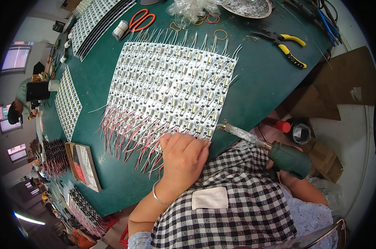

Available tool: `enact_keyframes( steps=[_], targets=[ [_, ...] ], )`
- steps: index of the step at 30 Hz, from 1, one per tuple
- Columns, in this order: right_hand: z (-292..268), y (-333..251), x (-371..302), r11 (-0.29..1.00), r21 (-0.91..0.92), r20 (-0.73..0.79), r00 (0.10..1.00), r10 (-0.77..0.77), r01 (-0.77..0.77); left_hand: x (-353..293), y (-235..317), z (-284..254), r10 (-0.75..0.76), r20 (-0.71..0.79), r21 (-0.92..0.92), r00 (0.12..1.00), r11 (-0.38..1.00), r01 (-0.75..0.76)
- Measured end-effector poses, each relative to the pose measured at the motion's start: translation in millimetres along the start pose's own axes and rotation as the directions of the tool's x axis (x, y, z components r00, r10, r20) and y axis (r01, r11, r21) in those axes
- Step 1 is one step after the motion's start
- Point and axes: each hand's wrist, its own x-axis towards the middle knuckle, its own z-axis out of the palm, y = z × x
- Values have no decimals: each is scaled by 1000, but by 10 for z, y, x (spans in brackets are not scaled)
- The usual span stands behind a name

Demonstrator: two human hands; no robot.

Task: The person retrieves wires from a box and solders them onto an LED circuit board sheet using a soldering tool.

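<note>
A large white circuit board panel (167,87) lies on the green table, covered with rows of small components. White wires stick out along its far edge, and red and white wires (125,135) fan out from its near edge. My left hand (183,155) is closed at the panel's near edge, beside the wires; whatever its curled fingers grip is hidden. My right hand (286,177) is wrapped round the green handle of a soldering iron (291,159), which mostly covers it. The iron's metal tip points left, close to the panel's near right corner.
Yellow-handled pliers (289,47) lie at the far right, and orange-handled scissors (141,20) at the back. A metal dish (250,7) stands near several rubber bands. Another panel (68,103) and a shallow box of wires (83,166) are on the left. A person works farther left.
</note>
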Motion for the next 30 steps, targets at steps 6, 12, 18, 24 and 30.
enact_keyframes(
  steps=[6,12,18,24,30],
  targets=[
    [-6,308,-41,984,98,13,988,-154,152,-6,10,-75,-12,-18,-6,1000,1000,12],
    [437,-274,690,817,533,-202,970,-132,223,9,8,-276,11,-7,15,1000,1000,-11],
    [954,-553,1290,613,776,-117,989,-91,148,45,-446,-490,80,6,42,997,996,-80],
    [1169,-521,1284,604,788,-133,991,-24,120,-82,-651,-456,150,68,-76,986,986,-145],
    [1360,-529,1243,616,766,-216,976,-21,183,-134,-663,-492,164,80,-89,983,984,-157]
  ],
)
